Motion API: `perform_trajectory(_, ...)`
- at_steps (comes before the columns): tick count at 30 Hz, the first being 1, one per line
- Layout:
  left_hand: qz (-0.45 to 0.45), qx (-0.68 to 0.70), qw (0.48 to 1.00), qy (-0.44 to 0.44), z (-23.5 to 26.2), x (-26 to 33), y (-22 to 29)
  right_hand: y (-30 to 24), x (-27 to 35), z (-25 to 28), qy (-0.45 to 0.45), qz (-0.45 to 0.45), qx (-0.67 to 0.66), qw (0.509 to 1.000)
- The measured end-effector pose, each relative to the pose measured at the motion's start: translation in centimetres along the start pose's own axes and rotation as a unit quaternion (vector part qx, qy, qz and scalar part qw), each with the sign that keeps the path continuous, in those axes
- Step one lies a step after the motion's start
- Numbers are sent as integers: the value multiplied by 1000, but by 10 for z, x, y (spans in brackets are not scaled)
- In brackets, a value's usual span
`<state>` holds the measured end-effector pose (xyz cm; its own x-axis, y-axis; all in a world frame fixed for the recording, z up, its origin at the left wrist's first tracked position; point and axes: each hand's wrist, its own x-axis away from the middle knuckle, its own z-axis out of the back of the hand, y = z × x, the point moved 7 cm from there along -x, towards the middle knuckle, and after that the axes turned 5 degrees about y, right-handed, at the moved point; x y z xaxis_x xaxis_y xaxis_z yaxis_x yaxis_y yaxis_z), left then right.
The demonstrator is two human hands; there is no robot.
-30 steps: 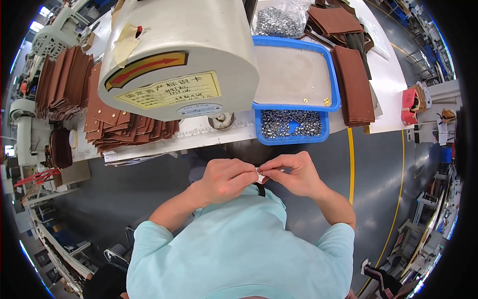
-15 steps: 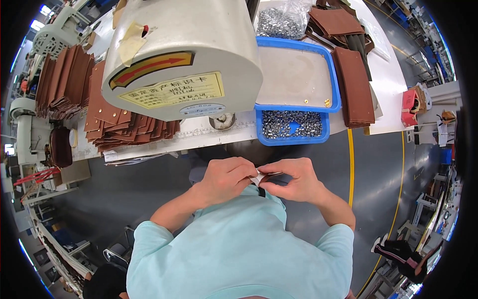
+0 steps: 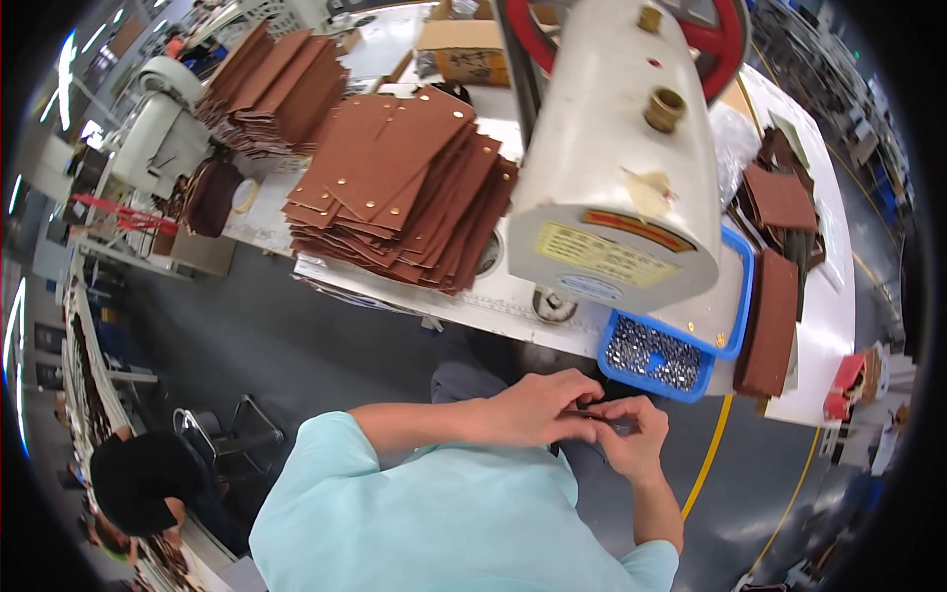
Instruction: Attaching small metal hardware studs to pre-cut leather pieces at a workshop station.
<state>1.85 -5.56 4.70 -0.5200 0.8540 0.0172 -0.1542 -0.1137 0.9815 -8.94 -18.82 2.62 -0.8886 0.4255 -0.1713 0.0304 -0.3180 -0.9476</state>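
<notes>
In front of my body, below the table's edge, my left hand [image 3: 543, 409] and my right hand [image 3: 636, 434] come together. Their fingers pinch a small, thin brown piece [image 3: 589, 414], mostly covered by the fingertips, so its exact kind cannot be made out. Above them stands a cream-white press machine [image 3: 612, 168] with a red wheel [image 3: 717, 41]. Left of it lies a fanned stack of brown leather pieces [image 3: 395, 148] with gold-coloured studs. Just beyond my right hand, a small blue tray [image 3: 639, 384] holds many small silver metal parts.
A larger blue tray [image 3: 747, 286] with a few gold-coloured bits overlaps the small one. Brown leather pieces [image 3: 769, 321] are piled to its right, and another stack [image 3: 281, 89] stands far left. A person in black [image 3: 148, 479] is at the lower left, near a metal-framed chair [image 3: 242, 434].
My view has swung left, so the machine and trays appear farther right and more of the leather stack shows. A white bit between my fingers no longer shows; both hands still pinch a thin brown piece.
</notes>
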Motion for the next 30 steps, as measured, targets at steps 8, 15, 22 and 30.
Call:
perform_trajectory(8, -55, -81, 995, -36, 6, 5, -18, -16, -5, -22, -16, 98, -5, 995)
perform_trajectory(15, -110, -159, 981, 33, 39, 17, -13, -15, -20, -46, -15, 88, -56, 994)
perform_trajectory(22, -142, -324, 934, 51, 75, 46, -14, -56, -44, -94, -164, 75, 117, 977)
perform_trajectory(30, -197, -295, 934, 35, 114, 69, -13, -74, -54, -149, -287, 254, 150, 911)
